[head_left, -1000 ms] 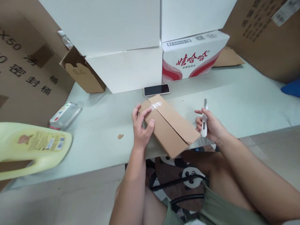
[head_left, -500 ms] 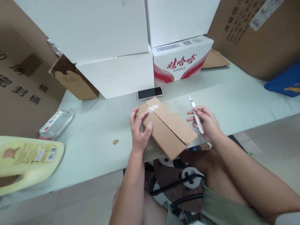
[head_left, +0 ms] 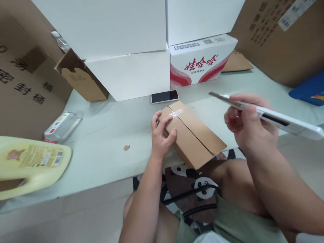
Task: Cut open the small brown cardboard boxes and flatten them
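A flat brown cardboard box lies slantwise on the table, its near end jutting past the front edge above my lap. Clear tape crosses the seam between its top flaps at the far end. My left hand grips the box's left side, fingertips on top by the tape. To the right, raised and apart from the box, my right hand is closed around a white utility knife. The knife's metal blade is out and points left. Behind the box lies a phone with a dark screen.
White cartons and a red-and-white water carton stand along the back. At left are a yellow jug, a clear plastic container and an open cardboard box. A cardboard scrap lies on the table.
My right hand has lifted the utility knife up and to the right, away from the box, turning the blade leftward. The left hand keeps its hold on the box.
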Motion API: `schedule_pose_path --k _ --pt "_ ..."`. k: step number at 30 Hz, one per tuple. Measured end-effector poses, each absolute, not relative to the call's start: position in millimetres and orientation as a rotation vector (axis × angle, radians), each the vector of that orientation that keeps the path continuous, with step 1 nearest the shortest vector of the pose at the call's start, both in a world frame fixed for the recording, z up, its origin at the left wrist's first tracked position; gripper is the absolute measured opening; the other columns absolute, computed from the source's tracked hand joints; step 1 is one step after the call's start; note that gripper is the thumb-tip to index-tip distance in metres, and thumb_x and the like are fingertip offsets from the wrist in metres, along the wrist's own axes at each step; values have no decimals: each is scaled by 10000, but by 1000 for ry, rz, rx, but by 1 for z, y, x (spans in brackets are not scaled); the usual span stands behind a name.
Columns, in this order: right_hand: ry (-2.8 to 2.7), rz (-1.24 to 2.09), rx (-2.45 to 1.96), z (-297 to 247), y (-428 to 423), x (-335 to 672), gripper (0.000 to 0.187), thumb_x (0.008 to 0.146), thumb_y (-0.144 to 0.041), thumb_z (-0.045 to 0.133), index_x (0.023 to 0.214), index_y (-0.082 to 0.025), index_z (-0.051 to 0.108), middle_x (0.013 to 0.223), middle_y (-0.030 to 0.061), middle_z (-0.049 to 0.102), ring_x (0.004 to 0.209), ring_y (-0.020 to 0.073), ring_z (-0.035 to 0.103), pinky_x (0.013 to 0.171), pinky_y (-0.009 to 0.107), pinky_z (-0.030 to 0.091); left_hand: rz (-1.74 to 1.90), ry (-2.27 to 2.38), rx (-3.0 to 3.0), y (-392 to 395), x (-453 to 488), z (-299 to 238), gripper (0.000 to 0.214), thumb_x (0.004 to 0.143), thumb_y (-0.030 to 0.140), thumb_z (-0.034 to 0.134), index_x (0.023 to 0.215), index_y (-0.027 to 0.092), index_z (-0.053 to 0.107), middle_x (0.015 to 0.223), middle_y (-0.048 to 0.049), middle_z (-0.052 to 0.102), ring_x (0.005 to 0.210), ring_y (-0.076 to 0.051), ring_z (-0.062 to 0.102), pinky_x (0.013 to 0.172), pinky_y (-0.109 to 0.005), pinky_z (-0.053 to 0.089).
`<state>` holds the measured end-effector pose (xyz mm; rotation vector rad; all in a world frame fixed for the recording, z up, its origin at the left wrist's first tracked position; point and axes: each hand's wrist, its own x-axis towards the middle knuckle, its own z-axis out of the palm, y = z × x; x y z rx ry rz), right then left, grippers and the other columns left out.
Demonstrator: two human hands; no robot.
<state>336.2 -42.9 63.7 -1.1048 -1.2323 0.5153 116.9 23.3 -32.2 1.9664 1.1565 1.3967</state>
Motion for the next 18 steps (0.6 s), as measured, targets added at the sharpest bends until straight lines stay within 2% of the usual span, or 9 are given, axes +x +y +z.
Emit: schedule_pose_path --k 3,6,12,18 --pt "-1451 512 -1237 72 -39 318 372 947 -567 575 1095 -269 740 759 16 703 627 163 643 549 293 506 1404 1136 1987 22 121 -31 391 928 526 586 1192 253 681 1472 -124 457 1436 -315 422 1196 -524 351" --pt "-1569 586 -1383 69 -34 306 324 971 -484 561 1099 -257 753 863 35 767 726 190 704 676 326 554 1405 1135 2003 21 122 -31 410 933 542 576 1200 248 677 1466 -130 464 1431 -314 432 1195 -521 356" --pt "-1617 620 -1459 58 -29 307 290 979 -404 551 1153 -280 748 914 25 796 727 191 724 708 322 560 1374 1147 2049 21 123 -32 434 943 561 554 1226 253 671 1483 -125 456 1444 -319 419 1204 -531 340" --pt "-1623 655 -1478 55 -25 309 289 957 -400 582 1158 -279 752 869 10 792 681 174 706 644 297 542 1383 1146 2047 23 125 -34 434 944 568 548 1221 259 675 1485 -119 449 1433 -324 429 1202 -533 343"
